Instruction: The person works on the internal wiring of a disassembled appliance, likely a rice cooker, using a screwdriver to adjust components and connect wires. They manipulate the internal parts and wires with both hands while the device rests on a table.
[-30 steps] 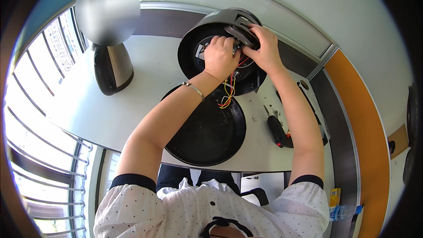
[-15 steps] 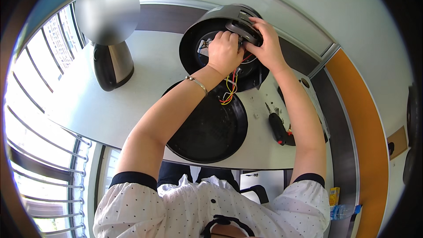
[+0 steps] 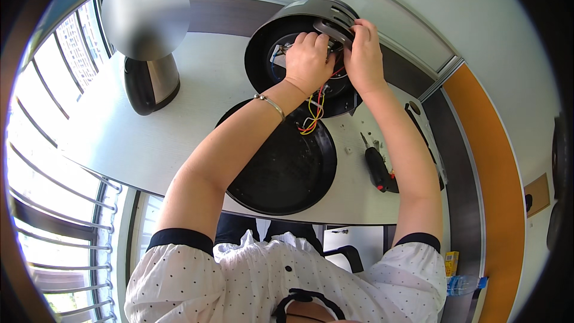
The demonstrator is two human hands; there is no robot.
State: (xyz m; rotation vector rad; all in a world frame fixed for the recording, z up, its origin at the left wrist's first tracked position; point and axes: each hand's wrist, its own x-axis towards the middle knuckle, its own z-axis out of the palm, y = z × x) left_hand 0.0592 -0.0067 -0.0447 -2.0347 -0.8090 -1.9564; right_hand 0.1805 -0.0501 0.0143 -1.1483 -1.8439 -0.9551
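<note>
A dark round appliance housing [image 3: 256,54] lies tipped on its side at the far side of the table, its hollow interior facing me. My left hand [image 3: 309,63] reaches inside it with curled fingers; the fingertips and whatever they pinch are hidden. On the right rim, my right hand [image 3: 365,60] grips a dark curved handle-like part [image 3: 332,31], thumb inside and fingers over the outer edge. Red, yellow and white wires [image 3: 311,121] hang out of the housing. Below them lies a wide, shallow black round pan [image 3: 286,176], partly behind my left forearm.
A cordless screwdriver [image 3: 376,166] rests on the table to the right, beside small loose screws [image 3: 375,143]. At the left stands a steel and black electric kettle [image 3: 150,85]. A low wall [image 3: 224,26] borders the far edge. A plastic bottle [image 3: 461,285] is low at the right.
My right hand has shifted slightly right along the curved part, its fingers now more upright. The housing and that part have turned a little; my left hand stays inside.
</note>
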